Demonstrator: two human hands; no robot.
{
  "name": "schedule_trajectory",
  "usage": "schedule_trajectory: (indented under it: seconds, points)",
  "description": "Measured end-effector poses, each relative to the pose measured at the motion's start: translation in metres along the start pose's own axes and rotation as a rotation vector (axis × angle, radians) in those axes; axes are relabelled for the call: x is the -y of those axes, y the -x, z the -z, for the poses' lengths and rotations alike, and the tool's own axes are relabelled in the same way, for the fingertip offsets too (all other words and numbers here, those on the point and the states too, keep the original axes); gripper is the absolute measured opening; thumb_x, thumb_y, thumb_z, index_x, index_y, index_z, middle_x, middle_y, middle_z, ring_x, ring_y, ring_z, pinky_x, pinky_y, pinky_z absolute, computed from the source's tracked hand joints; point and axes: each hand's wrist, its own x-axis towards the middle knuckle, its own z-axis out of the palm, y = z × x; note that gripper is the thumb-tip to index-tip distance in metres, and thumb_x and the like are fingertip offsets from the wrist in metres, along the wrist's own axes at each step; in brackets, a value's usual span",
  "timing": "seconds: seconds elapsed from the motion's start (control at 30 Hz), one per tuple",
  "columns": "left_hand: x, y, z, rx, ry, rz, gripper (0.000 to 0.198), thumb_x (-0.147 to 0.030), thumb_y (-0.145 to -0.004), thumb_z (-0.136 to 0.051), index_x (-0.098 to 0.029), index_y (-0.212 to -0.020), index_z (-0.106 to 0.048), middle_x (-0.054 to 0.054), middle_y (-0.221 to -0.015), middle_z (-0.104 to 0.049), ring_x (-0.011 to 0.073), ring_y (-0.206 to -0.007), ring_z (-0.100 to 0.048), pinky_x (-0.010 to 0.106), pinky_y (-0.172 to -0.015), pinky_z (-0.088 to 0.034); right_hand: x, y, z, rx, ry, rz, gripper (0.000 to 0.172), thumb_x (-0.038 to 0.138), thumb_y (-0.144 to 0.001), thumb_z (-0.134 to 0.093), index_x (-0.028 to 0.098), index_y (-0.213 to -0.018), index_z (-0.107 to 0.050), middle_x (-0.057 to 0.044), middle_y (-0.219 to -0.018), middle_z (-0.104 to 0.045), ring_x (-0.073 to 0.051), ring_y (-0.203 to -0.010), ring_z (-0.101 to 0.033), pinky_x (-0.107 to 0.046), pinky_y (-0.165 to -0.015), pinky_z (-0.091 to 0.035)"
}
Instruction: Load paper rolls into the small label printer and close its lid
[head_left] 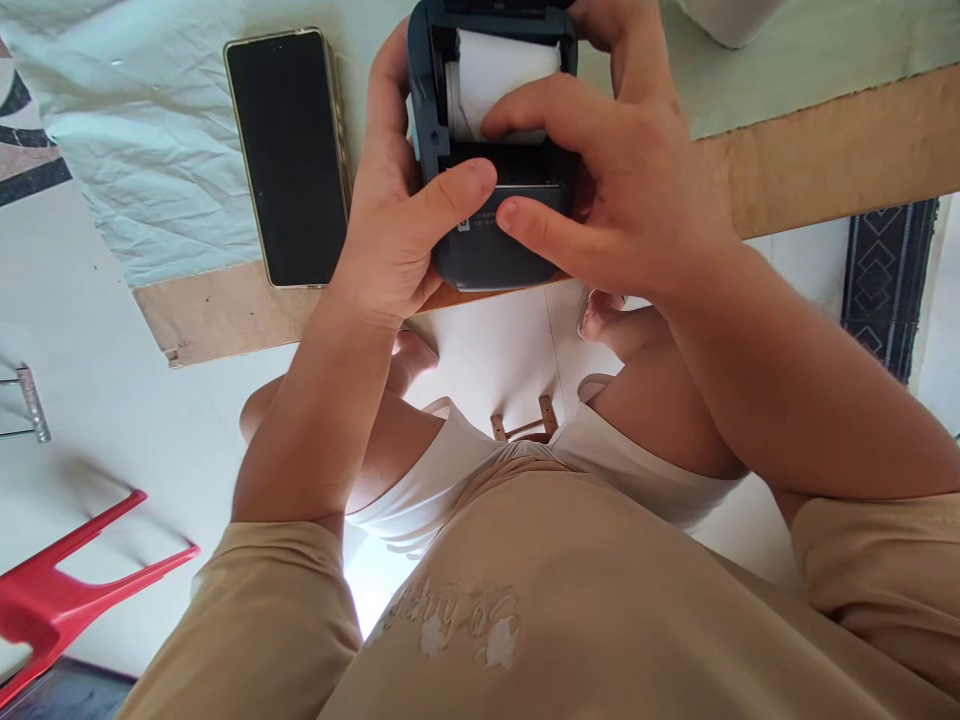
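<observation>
A small dark label printer (491, 245) is held in both hands at the table's near edge, with its cover up and a white paper roll (506, 70) inside. My left hand (409, 200) wraps around the printer's left side, its thumb resting on the front face. My right hand (622, 165) grips the right side, with the thumb on the front and the index finger touching the paper roll. The raised cover is cut off by the top of the view.
A smartphone (289, 160) with a dark screen lies left of the printer, on the table. A pale cloth (172, 180) covers part of the wooden tabletop (825, 150). A white object (731, 15) stands at the top right. On the floor at left is a red plastic stool (67, 600).
</observation>
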Motion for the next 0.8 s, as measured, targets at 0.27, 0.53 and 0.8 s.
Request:
schedule_trajectory:
  seconds: [0.27, 0.53, 0.8]
  points:
    - [0.0024, 0.004, -0.0069, -0.046, -0.03, -0.014, 0.051, -0.024, -0.065, -0.068, -0.031, -0.107, -0.039, -0.003, -0.111, -0.058, 0.0213, -0.122, -0.047, 0.027, -0.082, -0.052, -0.0032, 0.0046, 0.0031, -0.257, 0.224, 0.095, 0.041, 0.054, -0.079, -0.03, 0.031, -0.099, -0.057, -0.004, -0.099, -0.036, -0.007, -0.103, -0.04, -0.02, -0.08, -0.038]
    - [0.0021, 0.0029, -0.0078, -0.052, -0.076, -0.008, 0.05, -0.031, -0.064, -0.068, -0.033, -0.106, -0.041, -0.005, -0.11, -0.057, 0.0225, -0.123, -0.046, 0.028, -0.079, -0.053, 0.0006, 0.0041, 0.0019, -0.048, 0.297, 0.079, 0.046, 0.057, -0.081, -0.018, 0.035, -0.096, -0.055, 0.008, -0.121, -0.039, -0.002, -0.094, -0.046, -0.019, -0.084, -0.039]
    - [0.0013, 0.0012, -0.0063, 0.0, 0.006, -0.02, 0.051, -0.027, -0.062, -0.07, -0.03, -0.105, -0.042, -0.003, -0.104, -0.058, 0.0215, -0.127, -0.04, 0.029, -0.091, -0.048, 0.0002, 0.0044, 0.0007, -0.054, 0.277, 0.084, 0.042, 0.052, -0.083, -0.02, 0.032, -0.1, -0.052, 0.013, -0.122, -0.043, -0.002, -0.099, -0.051, -0.018, -0.092, -0.041]
